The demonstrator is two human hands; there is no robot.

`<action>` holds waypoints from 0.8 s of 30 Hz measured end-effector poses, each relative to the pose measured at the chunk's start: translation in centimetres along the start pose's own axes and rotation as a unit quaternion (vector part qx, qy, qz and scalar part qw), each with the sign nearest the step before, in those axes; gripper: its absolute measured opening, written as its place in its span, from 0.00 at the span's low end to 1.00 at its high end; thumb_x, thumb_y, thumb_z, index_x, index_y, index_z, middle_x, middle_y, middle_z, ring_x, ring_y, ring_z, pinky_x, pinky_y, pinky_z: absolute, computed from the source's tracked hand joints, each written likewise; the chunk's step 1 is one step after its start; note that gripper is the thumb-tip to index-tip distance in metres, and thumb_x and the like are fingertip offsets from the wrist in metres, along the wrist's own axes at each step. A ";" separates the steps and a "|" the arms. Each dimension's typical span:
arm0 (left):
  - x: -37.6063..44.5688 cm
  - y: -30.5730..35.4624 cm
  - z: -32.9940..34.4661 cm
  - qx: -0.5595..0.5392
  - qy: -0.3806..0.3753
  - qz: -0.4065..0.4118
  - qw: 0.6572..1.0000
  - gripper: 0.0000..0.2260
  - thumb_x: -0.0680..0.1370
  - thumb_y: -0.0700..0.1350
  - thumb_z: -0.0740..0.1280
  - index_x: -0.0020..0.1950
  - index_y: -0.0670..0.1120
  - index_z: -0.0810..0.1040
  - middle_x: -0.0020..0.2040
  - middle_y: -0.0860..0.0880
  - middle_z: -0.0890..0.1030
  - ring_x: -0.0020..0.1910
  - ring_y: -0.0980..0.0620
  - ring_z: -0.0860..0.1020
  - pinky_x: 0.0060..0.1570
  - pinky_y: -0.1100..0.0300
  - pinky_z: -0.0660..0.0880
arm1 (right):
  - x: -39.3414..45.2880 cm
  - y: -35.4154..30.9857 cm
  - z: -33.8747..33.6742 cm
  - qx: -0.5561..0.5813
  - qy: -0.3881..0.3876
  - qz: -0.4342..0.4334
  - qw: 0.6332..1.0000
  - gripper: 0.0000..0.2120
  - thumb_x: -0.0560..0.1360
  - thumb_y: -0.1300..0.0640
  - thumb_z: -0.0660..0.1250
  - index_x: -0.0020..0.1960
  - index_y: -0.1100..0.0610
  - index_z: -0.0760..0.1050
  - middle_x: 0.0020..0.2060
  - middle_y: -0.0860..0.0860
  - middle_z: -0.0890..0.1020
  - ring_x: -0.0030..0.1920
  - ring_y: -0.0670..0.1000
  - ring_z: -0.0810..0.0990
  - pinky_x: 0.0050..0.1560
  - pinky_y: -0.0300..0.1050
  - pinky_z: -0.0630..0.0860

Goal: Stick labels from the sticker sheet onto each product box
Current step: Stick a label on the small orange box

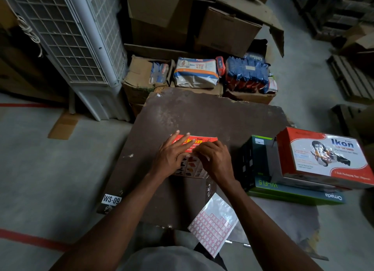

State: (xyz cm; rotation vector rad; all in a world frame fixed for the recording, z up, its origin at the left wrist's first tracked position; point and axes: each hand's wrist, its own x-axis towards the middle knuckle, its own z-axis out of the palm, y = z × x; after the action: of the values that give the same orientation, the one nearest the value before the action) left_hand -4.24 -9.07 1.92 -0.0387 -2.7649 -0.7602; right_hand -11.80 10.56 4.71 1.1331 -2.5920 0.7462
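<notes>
A red and white product box lies flat in the middle of the brown table. My left hand rests palm down on the box with fingers spread. My right hand lies beside it on the box, fingertips curled against its top face; whether a label is under them is hidden. The sticker sheet, white with a red-lined grid of labels, lies at the table's near edge, partly in a clear sleeve. A second red "Ikon" box sits at the right.
The Ikon box rests on a stack of dark green boxes at the table's right. Behind the table stand cardboard cartons with packaged goods. A white air cooler stands at the left. Red floor tape runs along the grey floor.
</notes>
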 end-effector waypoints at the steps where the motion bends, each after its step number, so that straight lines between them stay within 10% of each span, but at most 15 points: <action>1: 0.0 -0.1 -0.1 -0.003 -0.001 0.000 1.000 0.26 0.79 0.44 0.66 0.76 0.59 0.69 0.79 0.55 0.65 0.80 0.46 0.57 0.69 0.41 0.69 | 0.0 0.0 -0.3 0.007 -0.005 0.013 1.000 0.06 0.76 0.50 0.74 0.53 0.46 0.83 0.52 0.42 0.83 0.50 0.53 0.78 0.45 0.50 0.71; 8: -0.2 -0.2 0.2 -0.014 -0.002 -0.007 1.000 0.23 0.81 0.48 0.60 0.77 0.58 0.69 0.81 0.54 0.62 0.82 0.46 0.53 0.72 0.40 0.66 | -0.3 0.9 -1.0 0.107 -0.127 0.089 0.982 0.36 0.74 0.43 0.75 0.78 0.41 0.65 0.82 0.53 0.55 0.76 0.61 0.65 0.68 0.56 0.71; 16: -1.8 0.7 0.5 -0.076 0.063 -0.038 0.994 0.31 0.79 0.45 0.70 0.80 0.55 0.64 0.83 0.48 0.43 0.82 0.45 0.45 0.77 0.44 0.62 | -0.5 0.4 -0.6 0.063 -0.152 0.072 0.984 0.41 0.76 0.60 0.69 0.79 0.34 0.54 0.77 0.53 0.58 0.59 0.67 0.79 0.56 0.61 0.80; 18: -2.4 0.6 0.7 -0.143 0.080 -0.083 0.983 0.40 0.77 0.44 0.74 0.83 0.50 0.53 0.83 0.47 0.43 0.82 0.53 0.47 0.75 0.59 0.63 | -0.4 0.6 -0.8 0.077 -0.148 0.073 0.983 0.41 0.76 0.61 0.68 0.79 0.33 0.55 0.76 0.53 0.59 0.60 0.65 0.79 0.58 0.60 0.79; 21: -3.5 -0.6 1.7 -0.260 0.046 -0.193 0.945 0.49 0.75 0.46 0.76 0.83 0.52 0.43 0.82 0.50 0.53 0.79 0.61 0.58 0.71 0.70 0.63 | -0.4 1.0 -0.6 0.090 -0.142 0.073 0.983 0.41 0.75 0.62 0.69 0.78 0.33 0.57 0.76 0.52 0.59 0.62 0.62 0.78 0.59 0.58 0.79; 24: -4.1 -2.2 2.7 -0.305 -0.016 -0.271 0.913 0.47 0.67 0.65 0.77 0.79 0.50 0.61 0.72 0.48 0.74 0.68 0.53 0.76 0.64 0.57 0.77 | -0.4 1.2 -0.4 0.125 -0.130 0.079 0.981 0.39 0.77 0.56 0.71 0.78 0.32 0.57 0.74 0.49 0.61 0.65 0.59 0.76 0.62 0.56 0.77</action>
State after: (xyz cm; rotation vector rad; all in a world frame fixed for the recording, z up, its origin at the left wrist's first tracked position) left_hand -1.19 -9.41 -2.51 0.6172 -2.4536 -1.7449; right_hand -12.40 11.71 4.41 1.1722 -2.8953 1.0482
